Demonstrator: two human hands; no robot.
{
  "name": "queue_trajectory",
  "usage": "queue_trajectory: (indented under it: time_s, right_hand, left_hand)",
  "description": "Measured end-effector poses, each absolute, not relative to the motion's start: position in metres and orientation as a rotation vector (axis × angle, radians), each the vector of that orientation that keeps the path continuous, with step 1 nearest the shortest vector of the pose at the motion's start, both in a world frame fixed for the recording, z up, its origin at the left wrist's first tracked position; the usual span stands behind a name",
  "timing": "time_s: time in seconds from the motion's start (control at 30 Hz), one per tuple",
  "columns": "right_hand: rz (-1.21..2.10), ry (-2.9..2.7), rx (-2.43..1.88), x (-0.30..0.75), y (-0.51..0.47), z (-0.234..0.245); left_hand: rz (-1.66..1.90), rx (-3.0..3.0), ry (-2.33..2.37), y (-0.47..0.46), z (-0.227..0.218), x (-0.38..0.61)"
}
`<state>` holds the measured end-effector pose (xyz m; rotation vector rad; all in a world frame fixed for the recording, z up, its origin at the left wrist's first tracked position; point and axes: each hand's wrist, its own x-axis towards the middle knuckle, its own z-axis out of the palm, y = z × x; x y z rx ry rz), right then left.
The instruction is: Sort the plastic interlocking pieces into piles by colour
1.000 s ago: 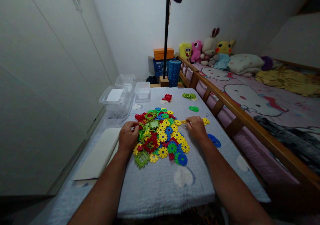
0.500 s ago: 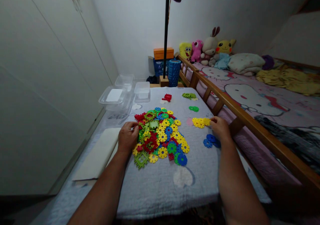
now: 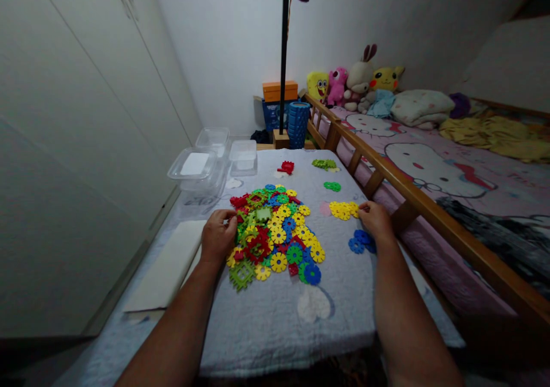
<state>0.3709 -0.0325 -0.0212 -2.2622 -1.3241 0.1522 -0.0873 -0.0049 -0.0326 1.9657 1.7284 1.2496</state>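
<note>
Right hand [image 3: 374,219]: resting on the counter [image 3: 266,318] right of the mixed pile [image 3: 277,232], fingers curling, tips touching the right edge of the yellow cluster [image 3: 342,210]; can't tell if it is pinching a piece or only nudging one.
Left hand [image 3: 217,237]: lying at the pile's left edge, fingers curling onto red and green pieces; grip unclear.
Pieces: yellow cluster sitting between pile and bed rail [image 3: 412,198]; blue cluster [image 3: 358,242] lying just beside the right wrist; green cluster [image 3: 332,186], light-green cluster [image 3: 324,164] and red cluster [image 3: 287,167] sitting farther back, well apart.
Step, as judged: right hand looking to be settling a yellow piece in with the other yellows.
Doing it well: keeping the wrist lifting clear of the blues so they are not getting dragged; laying the piece flat and touching its neighbours; keeping yellows off the counter edge by the rail; left hand steadying the pile so nothing is sliding out.
Hard to see: right fingertips hiding under the knuckles; left fingertips hiding in the pile; lower pile layers being covered; clear tubs [image 3: 197,166] looking dim, contents unclear; both elbows getting cut off at the frame bottom.
</note>
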Motion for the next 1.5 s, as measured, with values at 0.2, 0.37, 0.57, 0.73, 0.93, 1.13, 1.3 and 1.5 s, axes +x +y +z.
queue_trajectory:
  time_s: [0.2, 0.37, 0.57, 0.73, 0.93, 1.13, 1.3, 1.5]
  right_hand:
    - [0.062, -1.424, -2.032, 0.348, -0.026, -0.016]
    - [0.056, -1.890, -1.723, 0.287, -0.023, -0.014]
    - [0.088, -2.196, -1.775, 0.242, -0.022, -0.016]
    - [0.052, -2.222, -1.897, 0.238, -0.018, -0.012]
    - [-0.011, -2.191, -1.875, 0.238, -0.017, -0.013]
    - [0.043, -2.175, -1.756, 0.234, -0.014, -0.025]
    - [0.095, -2.177, -1.768, 0.232, -0.012, -0.025]
    - [0.056, -2.097, -1.849, 0.249, -0.014, -0.018]
  left_hand:
    - [1.252, 1.974, 1.730, -0.005, -0.031, -0.086]
    - [1.245, 1.991, 1.721, -0.005, -0.031, -0.087]
    - [1.242, 1.959, 1.732, -0.007, -0.028, -0.085]
    - [1.244, 1.965, 1.725, -0.007, -0.026, -0.084]
    - [1.241, 1.965, 1.735, -0.008, -0.026, -0.085]
    - [1.234, 1.947, 1.738, -0.009, -0.026, -0.084]
    - [1.230, 1.945, 1.737, -0.009, -0.026, -0.084]
    - [1.232, 1.948, 1.735, -0.008, -0.027, -0.085]
